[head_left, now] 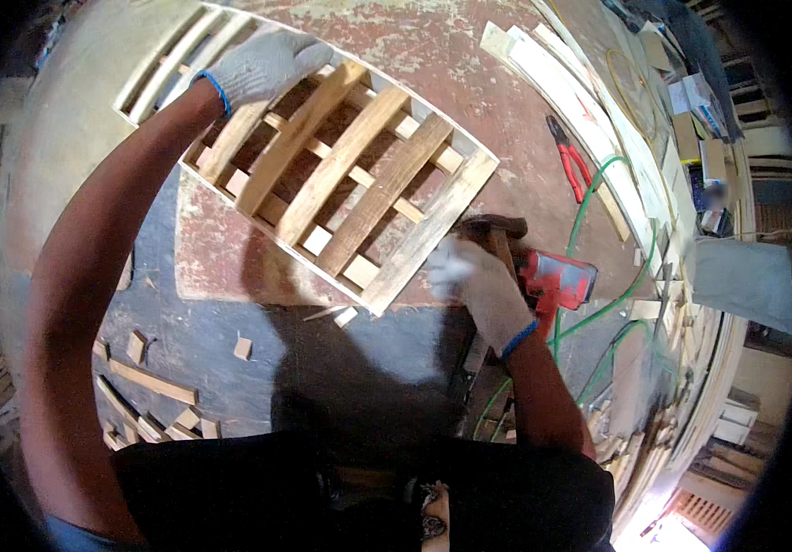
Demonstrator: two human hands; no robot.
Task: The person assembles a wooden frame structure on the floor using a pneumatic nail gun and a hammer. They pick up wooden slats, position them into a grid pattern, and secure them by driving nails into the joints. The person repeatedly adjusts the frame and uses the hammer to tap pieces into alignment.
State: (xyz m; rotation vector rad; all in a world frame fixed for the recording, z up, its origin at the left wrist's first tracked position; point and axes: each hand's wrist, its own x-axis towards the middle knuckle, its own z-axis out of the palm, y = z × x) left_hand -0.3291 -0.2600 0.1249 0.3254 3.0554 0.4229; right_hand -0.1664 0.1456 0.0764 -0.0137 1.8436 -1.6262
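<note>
A slatted wooden crate [344, 170] lies at a slant in front of me, with spaced boards across its top and smaller blocks showing in the gaps. My left hand [271, 66], in a pale knitted glove with a blue cuff, is closed over its far left edge. Beside the crate's near right corner is my gloved right hand [485, 293]; its fingers are smeared by motion. Close by that hand lies a hammer [497, 224], partly hidden by it. A red nail gun [557, 281] sits just to the right.
Behind the crate at far left is another slatted wooden piece [170, 64]. Red-handled pliers [571, 161] and a green hose [589, 198] lie at right, near long pale boards [589, 101]. Wood offcuts [152, 382] are scattered at lower left.
</note>
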